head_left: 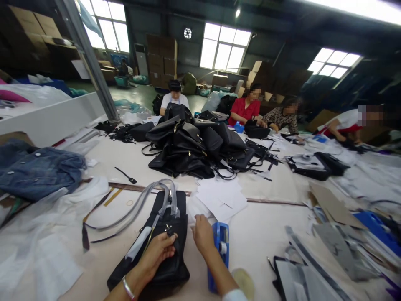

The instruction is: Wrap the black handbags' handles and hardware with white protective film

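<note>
A black bag [173, 259] lies on the table before me, its handles wrapped in clear plastic [147, 194] and a white strip [139, 242] along its side. My left hand [158, 251] rests on the bag's front, thumb and fingers pinched on a small black piece of it near a metal fitting. To the right of the bag, my right hand [202, 234] is raised with its fingers curled together; whatever may be between them is hidden. Right beside that wrist stands a blue tape dispenser [223, 230]. White paper sheets [221, 196] lie just beyond this hand.
A heap of black bags [188, 146] fills the table's middle. At left lie a denim jacket [40, 167] and loose plastic wrapping [53, 263]. Cardboard [333, 205] and another wrapped black item [294, 276] lie at right. Several people work across the table.
</note>
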A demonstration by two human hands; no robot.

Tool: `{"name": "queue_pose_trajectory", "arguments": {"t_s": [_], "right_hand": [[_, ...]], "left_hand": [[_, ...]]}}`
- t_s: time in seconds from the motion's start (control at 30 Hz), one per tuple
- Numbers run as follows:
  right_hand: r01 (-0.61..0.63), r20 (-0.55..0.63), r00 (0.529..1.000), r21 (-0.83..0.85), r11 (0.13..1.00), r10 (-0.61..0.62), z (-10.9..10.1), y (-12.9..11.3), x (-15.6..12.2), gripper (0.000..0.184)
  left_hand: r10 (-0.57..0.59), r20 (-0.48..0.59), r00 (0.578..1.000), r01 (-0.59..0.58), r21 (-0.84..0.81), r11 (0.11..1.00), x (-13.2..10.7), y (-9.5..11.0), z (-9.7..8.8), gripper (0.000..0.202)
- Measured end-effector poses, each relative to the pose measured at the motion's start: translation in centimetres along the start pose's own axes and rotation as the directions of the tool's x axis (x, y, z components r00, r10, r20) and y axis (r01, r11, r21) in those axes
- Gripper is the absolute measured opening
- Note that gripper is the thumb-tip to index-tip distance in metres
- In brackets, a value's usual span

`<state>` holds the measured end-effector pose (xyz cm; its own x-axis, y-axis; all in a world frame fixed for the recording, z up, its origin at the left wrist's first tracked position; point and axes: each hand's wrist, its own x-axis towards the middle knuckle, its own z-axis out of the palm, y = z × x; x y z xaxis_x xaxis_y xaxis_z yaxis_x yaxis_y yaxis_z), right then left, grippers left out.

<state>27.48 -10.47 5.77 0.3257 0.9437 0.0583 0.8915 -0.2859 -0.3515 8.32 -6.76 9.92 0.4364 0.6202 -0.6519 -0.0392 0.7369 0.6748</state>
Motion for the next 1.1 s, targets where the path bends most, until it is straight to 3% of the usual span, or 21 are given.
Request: {"name": "queue_pose_trajectory", "arguments": {"t_s": [0.07,0.13,0.27,0.53,0.73,0.9,1.1], "right_hand": [[0.06,0.074,0.996,-0.154,0.986,-0.049,0.6,0.5,1.8,0.022],[0.075,0.119,0.991,-0.198,0.977,-0.052,1.1,1.0,3.1,0.024],[0.074,0.157,0.986,-0.161,0.984,-0.049,1.5,2.7,4.1,0.029],[-0.008,0.234,0.972,-0.054,0.999,0.02,0.5,6.0,4.6,0.016],[-0.107,0.165,0.979,-0.108,0.988,0.124,0.1,4.3,5.3,0.027],[-0.006,0.194,0.981,-0.091,0.996,0.024,0.0,2.4,4.1,0.019],[0.011,0.082,0.997,0.0,1.0,-0.011,-1.5,3.7,3.3,0.024]], "left_hand": [[0.007,-0.035,0.999,-0.008,-0.007,1.0,-0.3,-0.2,0.1,0.033],[0.019,-0.052,0.998,-0.02,-0.012,1.0,-0.5,-0.3,0.1,0.031],[0.024,-0.067,0.997,-0.024,0.004,1.0,-0.5,-0.3,0.4,0.03],[-0.002,-0.021,1.0,0.002,0.033,0.999,0.6,-0.5,0.5,0.032],[0.013,0.017,1.0,-0.013,0.037,0.999,0.8,-0.7,-0.1,0.031],[0.039,0.018,0.999,-0.04,0.031,0.999,1.1,-1.4,-0.8,0.033],[0.094,0.05,0.994,-0.096,0.031,0.995,0.5,-0.9,-0.5,0.031]]}}
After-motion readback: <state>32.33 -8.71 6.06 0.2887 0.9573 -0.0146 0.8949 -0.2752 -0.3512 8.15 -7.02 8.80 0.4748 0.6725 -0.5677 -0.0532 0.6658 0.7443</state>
